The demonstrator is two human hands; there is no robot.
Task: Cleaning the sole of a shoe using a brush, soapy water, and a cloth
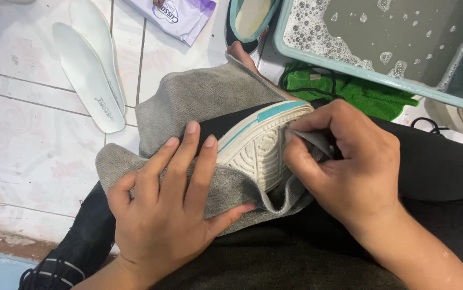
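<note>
The shoe point(258, 140) lies sole-up on the person's lap, wrapped in a grey cloth point(199, 96). The left hand point(170, 209) rests flat on the cloth, fingers spread open, while the right hand point(344, 161) pinches a fold of cloth against the sole's edge. Two white insoles point(89, 64) lie on the tiled floor point(22, 134), a tub point(381, 43) of soapy water beyond.

The grey cloth point(199, 96) is a matt, finely looped terry, soft and slightly fuzzy where the left hand point(162, 215) presses it and the right hand point(349, 166) pinches a fold. The shoe sole point(258, 147) looks like matt off-white rubber with moulded ridges and a smooth teal strip. The insoles point(89, 64) are smooth white foam. Floor tiles point(27, 134) are glossy ceramic with rough grout lines. The basin point(349, 64) is smooth teal plastic holding murky, sudsy water; the green cloth point(360, 91) is plush microfibre.
</note>
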